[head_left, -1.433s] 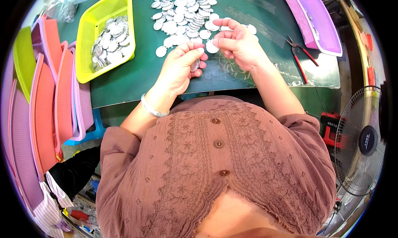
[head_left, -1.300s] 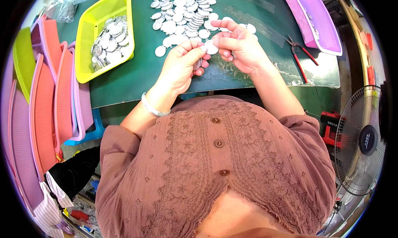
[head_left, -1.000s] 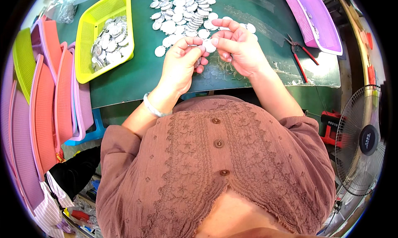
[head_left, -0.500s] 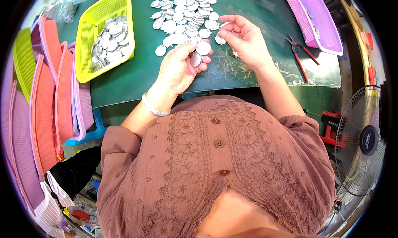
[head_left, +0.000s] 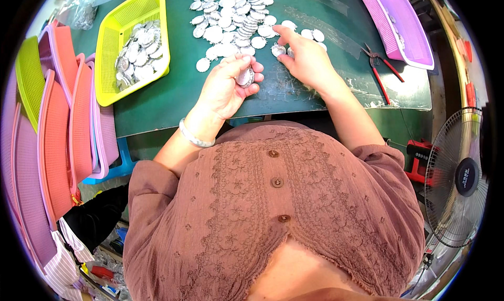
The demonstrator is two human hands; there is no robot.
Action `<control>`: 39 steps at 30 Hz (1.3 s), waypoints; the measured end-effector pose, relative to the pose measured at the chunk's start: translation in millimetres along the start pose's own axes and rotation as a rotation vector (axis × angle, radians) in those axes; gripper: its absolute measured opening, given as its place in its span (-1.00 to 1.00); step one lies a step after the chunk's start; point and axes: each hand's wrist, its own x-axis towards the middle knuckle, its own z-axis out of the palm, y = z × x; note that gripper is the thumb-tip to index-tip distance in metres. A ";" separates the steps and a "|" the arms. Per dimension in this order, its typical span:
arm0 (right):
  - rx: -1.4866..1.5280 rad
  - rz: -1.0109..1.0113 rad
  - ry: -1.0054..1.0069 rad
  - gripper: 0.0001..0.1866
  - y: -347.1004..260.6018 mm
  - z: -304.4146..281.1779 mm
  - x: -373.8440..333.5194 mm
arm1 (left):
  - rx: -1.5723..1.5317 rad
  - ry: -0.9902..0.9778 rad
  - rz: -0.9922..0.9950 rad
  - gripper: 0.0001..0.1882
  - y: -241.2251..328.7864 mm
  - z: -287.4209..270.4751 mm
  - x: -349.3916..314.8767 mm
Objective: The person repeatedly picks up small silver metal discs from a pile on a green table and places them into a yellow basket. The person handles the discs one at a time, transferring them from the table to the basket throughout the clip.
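Note:
Silver round medallions with scalloped rims lie in a loose pile point(head_left: 231, 23) on the green table point(head_left: 173, 99). At the pile's near edge my left hand point(head_left: 226, 83) is closed around a medallion point(head_left: 244, 77); whether more sit under it in the palm I cannot tell. My right hand point(head_left: 310, 62) hovers low over the table to the right of the pile, thumb and index finger apart. Between them lies a medallion point(head_left: 278, 50), close to the thumb tip. A few more medallions point(head_left: 318, 35) show just beyond the knuckles, partly hidden by that hand.
A yellow-green basket point(head_left: 105, 70) with medallions stands left of the pile. At the right are red-handled pliers point(head_left: 381, 72) and a purple basket point(head_left: 391, 23). Nested baskets point(head_left: 55, 143) rise at my left side. A fan point(head_left: 455, 177) stands at my right.
The bright medallion at my left fingertips is gone from there, leaving a darker one in the hand. My right hand has turned palm down, its fingers spread, uncovering medallions beyond it.

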 end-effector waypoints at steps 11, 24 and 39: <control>1.022 0.224 -0.225 -0.50 -3.4 -8.3 2.7 | 0.212 0.029 -0.006 -0.83 -1.9 10.5 -1.5; 1.221 0.331 -0.232 -0.56 -15.0 -19.3 -7.2 | 0.164 0.007 0.048 -0.90 -2.1 13.7 -4.1; 0.966 0.052 -0.018 -0.64 -35.5 -6.4 -14.3 | 0.065 -0.094 0.038 -0.67 -2.6 10.7 -1.2</control>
